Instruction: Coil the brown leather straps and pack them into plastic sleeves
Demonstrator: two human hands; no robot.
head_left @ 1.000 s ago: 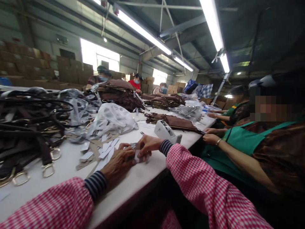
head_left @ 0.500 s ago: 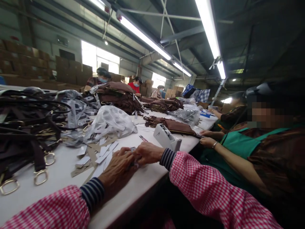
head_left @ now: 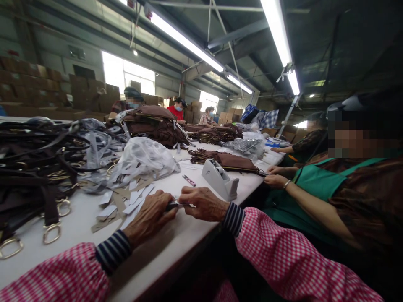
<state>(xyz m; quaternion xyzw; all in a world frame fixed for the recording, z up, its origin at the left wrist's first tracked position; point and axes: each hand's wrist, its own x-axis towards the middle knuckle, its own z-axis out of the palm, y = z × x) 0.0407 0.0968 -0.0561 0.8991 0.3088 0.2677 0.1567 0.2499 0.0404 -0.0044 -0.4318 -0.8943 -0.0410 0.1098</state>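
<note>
Over the front part of the white table, my left hand (head_left: 153, 216) is closed on a small dark piece (head_left: 171, 206), perhaps a strap end; its full shape is hidden by the fingers. My right hand (head_left: 203, 203) pinches a bit of clear, shiny film (head_left: 179, 204) at the right end of that piece. Just behind my right hand stands a white tape dispenser (head_left: 217, 180). Pink-handled thread snips (head_left: 189, 180) lie left of the dispenser. White and tan card strips (head_left: 135, 201) are scattered beyond my left hand.
Dark straps with gold buckles (head_left: 52, 233) are heaped on the left. A crumpled clear plastic bag (head_left: 146, 161) and stacked brown bags (head_left: 154, 126) lie behind. At right, a co-worker in a green apron (head_left: 302, 188) handles a brown piece (head_left: 234, 161); others sit farther back.
My hands have drawn slightly apart, the right one moving right, and the dark piece with film now shows between them. The snips are in fuller view. The camera view has shifted slightly.
</note>
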